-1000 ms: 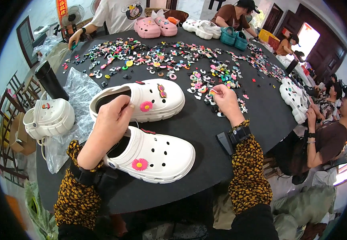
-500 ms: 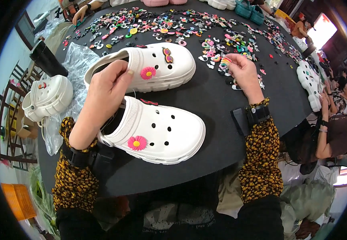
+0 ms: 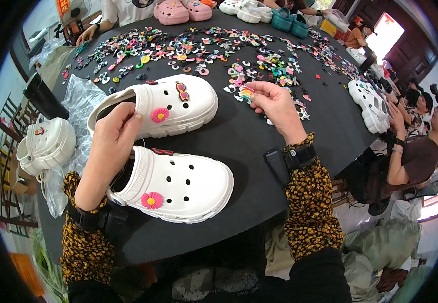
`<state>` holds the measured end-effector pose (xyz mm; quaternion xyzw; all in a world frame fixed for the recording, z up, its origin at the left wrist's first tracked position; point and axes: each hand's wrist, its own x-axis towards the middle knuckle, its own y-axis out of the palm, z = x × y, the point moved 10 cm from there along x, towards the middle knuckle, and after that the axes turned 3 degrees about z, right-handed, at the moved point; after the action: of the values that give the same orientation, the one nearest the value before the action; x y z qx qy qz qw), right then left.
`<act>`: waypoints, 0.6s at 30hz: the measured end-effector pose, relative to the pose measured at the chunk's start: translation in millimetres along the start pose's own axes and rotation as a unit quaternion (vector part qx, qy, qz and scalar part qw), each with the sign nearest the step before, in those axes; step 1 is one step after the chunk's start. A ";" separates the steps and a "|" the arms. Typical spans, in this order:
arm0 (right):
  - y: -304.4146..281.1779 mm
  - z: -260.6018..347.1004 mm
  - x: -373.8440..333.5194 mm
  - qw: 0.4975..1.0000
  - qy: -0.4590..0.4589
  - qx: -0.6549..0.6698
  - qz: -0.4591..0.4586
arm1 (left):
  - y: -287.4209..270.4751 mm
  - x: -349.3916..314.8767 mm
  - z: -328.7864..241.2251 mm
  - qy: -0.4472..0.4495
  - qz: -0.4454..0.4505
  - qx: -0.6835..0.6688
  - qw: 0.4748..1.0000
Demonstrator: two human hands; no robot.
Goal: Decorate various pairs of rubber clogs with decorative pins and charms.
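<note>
Right hand (image 3: 278,110) pinches rainbow charm (image 3: 245,93) near scattered charms (image 3: 268,61).

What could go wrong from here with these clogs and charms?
The right hand pinches the rainbow charm, so it could slip among the loose charms nearby. The left hand holds the far white clog; a tug might knock it into the near white clog.

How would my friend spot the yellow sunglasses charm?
On the black table, the left hand touches the farther of two adjacent white clogs. Toward its toe sits the sunglasses charm: pinkish lenses in yellow frames, unlike the pink flower charm nearby.
</note>
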<state>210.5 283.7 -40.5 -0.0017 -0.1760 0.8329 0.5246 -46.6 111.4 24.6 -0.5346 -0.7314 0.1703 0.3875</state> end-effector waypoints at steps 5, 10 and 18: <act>-1.5 2.7 0.8 1.000 -0.004 0.007 -0.005 | 0.3 0.5 4.3 0.006 0.003 0.004 1.000; -45.9 8.9 -0.3 0.987 -0.070 0.079 -0.124 | 3.3 1.4 6.7 -0.003 0.006 -0.009 1.000; -80.7 -4.4 -5.0 0.952 -0.117 -0.030 -0.282 | 3.0 0.2 8.7 -0.009 0.007 -0.018 1.000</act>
<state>284.1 311.9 -21.7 0.1295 -0.2545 0.6393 0.7140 -51.1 114.1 17.1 -0.5448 -0.7343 0.1643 0.3701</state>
